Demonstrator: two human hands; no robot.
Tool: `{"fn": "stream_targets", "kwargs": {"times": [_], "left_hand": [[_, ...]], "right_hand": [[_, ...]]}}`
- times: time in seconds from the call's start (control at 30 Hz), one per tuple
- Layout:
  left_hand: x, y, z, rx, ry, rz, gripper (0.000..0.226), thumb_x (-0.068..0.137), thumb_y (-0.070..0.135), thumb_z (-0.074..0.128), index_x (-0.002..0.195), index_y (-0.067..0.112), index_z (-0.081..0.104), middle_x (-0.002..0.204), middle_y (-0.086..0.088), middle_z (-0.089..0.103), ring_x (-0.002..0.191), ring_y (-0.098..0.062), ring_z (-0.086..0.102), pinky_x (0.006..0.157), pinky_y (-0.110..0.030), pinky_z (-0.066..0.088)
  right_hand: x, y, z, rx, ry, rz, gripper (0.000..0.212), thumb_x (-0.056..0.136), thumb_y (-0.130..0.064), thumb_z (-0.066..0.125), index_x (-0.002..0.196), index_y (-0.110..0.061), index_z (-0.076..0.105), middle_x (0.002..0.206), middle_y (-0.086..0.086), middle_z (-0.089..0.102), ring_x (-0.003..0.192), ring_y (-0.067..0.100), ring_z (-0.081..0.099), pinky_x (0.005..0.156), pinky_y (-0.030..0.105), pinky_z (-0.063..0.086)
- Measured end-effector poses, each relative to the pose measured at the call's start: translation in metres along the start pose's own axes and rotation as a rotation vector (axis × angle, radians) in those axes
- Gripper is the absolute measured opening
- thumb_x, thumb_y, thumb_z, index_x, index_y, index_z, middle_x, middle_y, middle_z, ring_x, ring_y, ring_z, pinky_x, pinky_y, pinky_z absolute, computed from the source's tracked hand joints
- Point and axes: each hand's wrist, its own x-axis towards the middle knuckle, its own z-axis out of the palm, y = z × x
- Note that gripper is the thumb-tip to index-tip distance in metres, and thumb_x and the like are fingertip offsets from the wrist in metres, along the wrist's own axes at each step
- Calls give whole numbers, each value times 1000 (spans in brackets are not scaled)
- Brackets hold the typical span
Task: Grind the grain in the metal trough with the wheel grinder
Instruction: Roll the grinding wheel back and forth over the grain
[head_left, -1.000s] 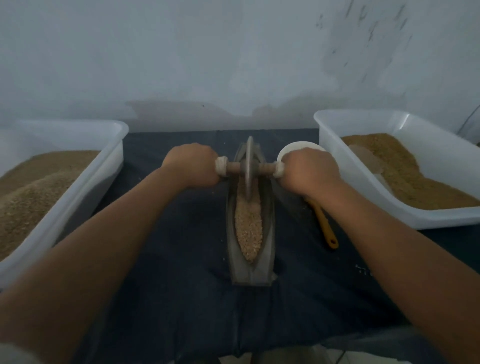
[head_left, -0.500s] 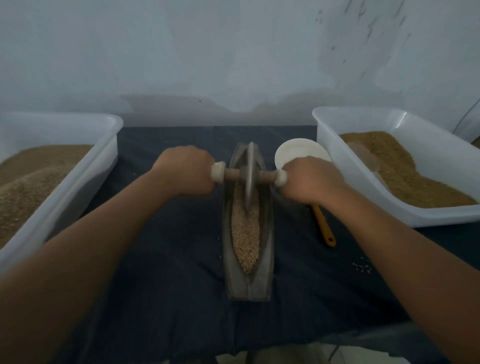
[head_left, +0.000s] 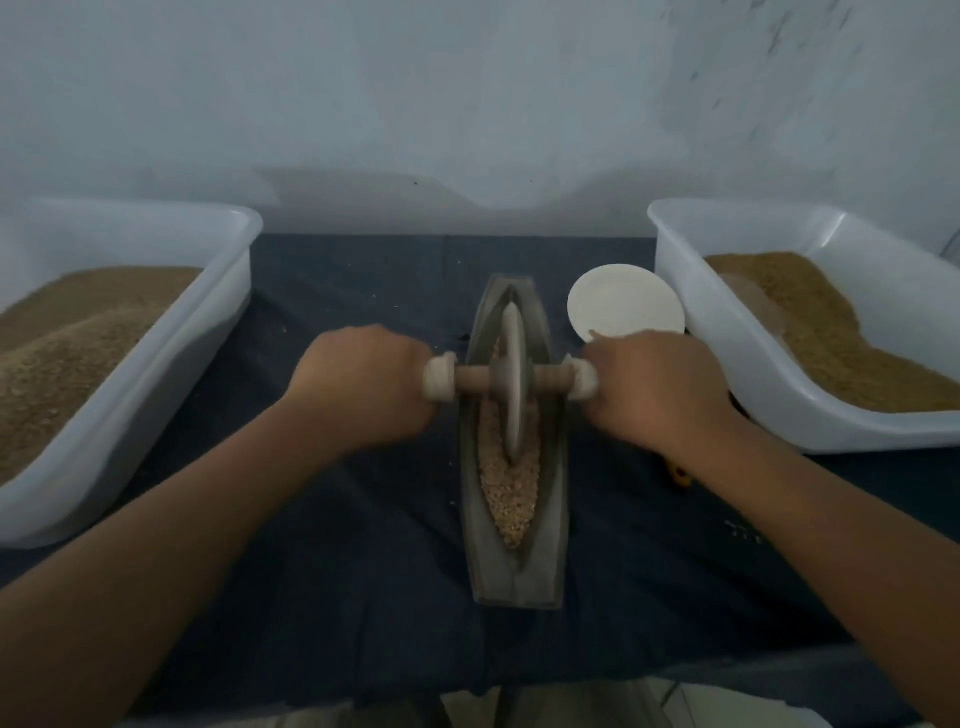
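Observation:
A narrow boat-shaped metal trough (head_left: 555, 499) lies lengthwise on the dark cloth, holding pale grain (head_left: 511, 488). The wheel grinder (head_left: 513, 379), a thin disc on a wooden axle, stands upright in the trough about mid-length. My left hand (head_left: 363, 389) grips the axle's left handle and my right hand (head_left: 654, 389) grips its right handle. Both handle ends are hidden inside my fists.
A white tub (head_left: 156, 364) of brown grain stands at the left, another white tub (head_left: 727, 374) of finer brown meal at the right. A white scoop (head_left: 623, 306) with a yellow handle (head_left: 678, 475) lies between the trough and the right tub. A dark cloth (head_left: 337, 571) covers the table; a wall stands behind.
Both hands have pulled the wheel toward me along the trough, from its far end to about mid-length. The scoop's bowl is now uncovered.

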Motion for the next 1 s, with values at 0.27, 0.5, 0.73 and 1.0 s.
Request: {"fn": "stream_targets", "kwargs": {"times": [0.27, 0.5, 0.73, 1.0], "left_hand": [[27, 4, -3, -31, -55, -108, 30, 88, 50, 55, 67, 28, 52, 65, 9, 55, 55, -17, 53, 55, -30, 42], [-54, 9, 2, -22, 246, 14, 45, 85, 51, 58, 61, 32, 25, 48, 14, 30, 38, -15, 26, 50, -19, 15], [41, 12, 5, -57, 67, -179, 38, 93, 48, 54, 65, 25, 47, 64, 4, 52, 57, -25, 54, 58, -31, 41], [-59, 11, -1, 30, 198, 22, 39, 75, 52, 60, 59, 30, 32, 45, 13, 30, 34, -11, 29, 46, -17, 16]], "right_hand": [[17, -7, -9, 73, -33, 106, 37, 102, -42, 55, 69, -27, 49, 69, -7, 51, 67, 20, 58, 61, 32, 41], [-42, -13, -16, -3, 103, -63, 35, 77, -32, 78, 65, -26, 45, 53, -6, 44, 42, 21, 44, 41, 26, 33], [38, -5, -6, -10, 106, 43, 28, 101, -31, 59, 76, -18, 56, 69, 2, 53, 62, 26, 54, 55, 32, 31], [-49, -14, -17, -20, 139, -24, 41, 81, -35, 78, 62, -25, 42, 50, -8, 38, 39, 20, 39, 42, 22, 25]]}}
